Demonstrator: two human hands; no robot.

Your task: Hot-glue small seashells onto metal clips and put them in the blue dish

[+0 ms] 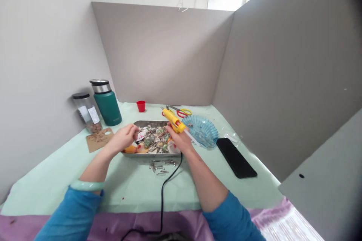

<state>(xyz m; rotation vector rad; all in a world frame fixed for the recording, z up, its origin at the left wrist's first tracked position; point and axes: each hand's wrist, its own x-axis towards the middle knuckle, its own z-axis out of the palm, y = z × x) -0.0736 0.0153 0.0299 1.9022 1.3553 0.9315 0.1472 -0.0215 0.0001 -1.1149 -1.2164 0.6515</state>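
My right hand is closed round a yellow glue gun, whose black cord trails toward me over the table. My left hand pinches a small pale shell-like piece at its fingertips, over the left side of a metal tray. The tray is full of mixed shells and small trinkets. Both hands hover above the tray, a little apart. Several small metal clips lie on the mint-green cloth just in front of the tray.
A blue shell-shaped glass dish and a black phone lie right of the tray. Behind are scissors, a red cup, a green flask, a clear jar and a brown card. Grey partition walls enclose the table.
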